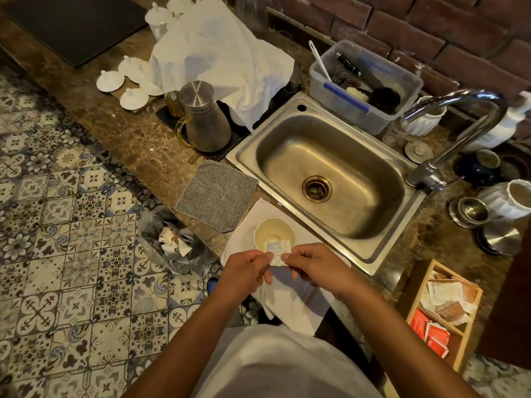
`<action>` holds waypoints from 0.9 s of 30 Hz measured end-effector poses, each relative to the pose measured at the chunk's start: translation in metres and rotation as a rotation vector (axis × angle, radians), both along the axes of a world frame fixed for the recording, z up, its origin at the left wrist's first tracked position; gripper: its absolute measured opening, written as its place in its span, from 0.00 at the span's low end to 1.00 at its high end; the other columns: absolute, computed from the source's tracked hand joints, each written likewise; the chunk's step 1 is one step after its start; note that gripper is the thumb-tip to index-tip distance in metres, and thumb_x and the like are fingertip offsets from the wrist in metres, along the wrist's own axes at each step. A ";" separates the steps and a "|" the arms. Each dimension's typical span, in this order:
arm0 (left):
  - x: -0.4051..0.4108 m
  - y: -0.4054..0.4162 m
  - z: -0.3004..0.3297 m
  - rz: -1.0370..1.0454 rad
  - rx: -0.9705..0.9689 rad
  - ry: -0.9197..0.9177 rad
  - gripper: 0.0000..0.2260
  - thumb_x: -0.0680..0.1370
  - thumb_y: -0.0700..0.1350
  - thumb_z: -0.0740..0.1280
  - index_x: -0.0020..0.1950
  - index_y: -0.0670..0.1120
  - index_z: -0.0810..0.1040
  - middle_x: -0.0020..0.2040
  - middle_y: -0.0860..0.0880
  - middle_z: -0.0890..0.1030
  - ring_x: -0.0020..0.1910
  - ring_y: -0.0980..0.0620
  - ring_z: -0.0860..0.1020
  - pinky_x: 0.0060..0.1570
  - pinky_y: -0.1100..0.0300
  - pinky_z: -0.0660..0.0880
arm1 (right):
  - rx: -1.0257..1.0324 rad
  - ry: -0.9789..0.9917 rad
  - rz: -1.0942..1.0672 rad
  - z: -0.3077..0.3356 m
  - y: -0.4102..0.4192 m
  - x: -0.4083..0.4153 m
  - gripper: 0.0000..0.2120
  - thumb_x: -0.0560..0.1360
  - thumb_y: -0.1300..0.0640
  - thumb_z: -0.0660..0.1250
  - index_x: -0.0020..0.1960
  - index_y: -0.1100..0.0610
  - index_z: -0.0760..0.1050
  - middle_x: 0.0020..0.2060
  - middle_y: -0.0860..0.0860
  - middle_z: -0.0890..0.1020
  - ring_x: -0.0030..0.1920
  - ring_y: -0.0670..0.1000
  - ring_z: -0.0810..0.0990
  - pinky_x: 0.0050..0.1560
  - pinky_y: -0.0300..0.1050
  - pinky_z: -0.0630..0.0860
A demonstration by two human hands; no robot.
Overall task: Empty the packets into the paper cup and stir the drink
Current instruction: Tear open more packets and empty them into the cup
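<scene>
A white paper cup (274,232) stands on a white cloth (290,297) at the counter's front edge, just left of the sink. Pale liquid shows inside it. A small white packet (277,252) with blue print hangs over the cup's near rim. My left hand (244,272) pinches its left side and my right hand (319,267) pinches its right side, thumbs and forefingers close together. Whether the packet is torn I cannot tell.
A steel sink (330,179) with a tall tap (457,130) lies behind the cup. A grey cloth (215,193) and a metal jug (204,116) are to the left. A bag of rubbish (175,242) hangs below the counter. A wooden box of packets (442,314) sits at the right.
</scene>
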State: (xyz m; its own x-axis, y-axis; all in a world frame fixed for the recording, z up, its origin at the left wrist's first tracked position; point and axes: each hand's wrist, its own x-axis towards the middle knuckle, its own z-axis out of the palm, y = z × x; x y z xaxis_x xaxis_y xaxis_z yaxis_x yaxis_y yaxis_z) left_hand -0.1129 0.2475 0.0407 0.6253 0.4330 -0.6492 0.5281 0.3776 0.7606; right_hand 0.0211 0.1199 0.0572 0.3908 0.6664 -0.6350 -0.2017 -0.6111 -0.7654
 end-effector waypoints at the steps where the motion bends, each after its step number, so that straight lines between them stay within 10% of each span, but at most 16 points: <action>1: 0.000 0.000 -0.001 0.004 -0.007 -0.002 0.14 0.82 0.44 0.66 0.41 0.37 0.79 0.29 0.44 0.78 0.21 0.54 0.64 0.24 0.63 0.61 | -0.004 0.013 -0.010 -0.001 0.000 -0.001 0.18 0.81 0.55 0.69 0.33 0.58 0.77 0.19 0.44 0.73 0.22 0.44 0.66 0.24 0.36 0.62; 27: 0.000 -0.003 -0.006 0.027 -0.049 0.039 0.12 0.82 0.43 0.65 0.42 0.37 0.79 0.27 0.45 0.76 0.20 0.55 0.64 0.22 0.64 0.61 | -0.078 0.088 -0.055 -0.004 -0.003 -0.005 0.17 0.79 0.51 0.71 0.33 0.54 0.81 0.25 0.50 0.76 0.23 0.45 0.68 0.26 0.38 0.62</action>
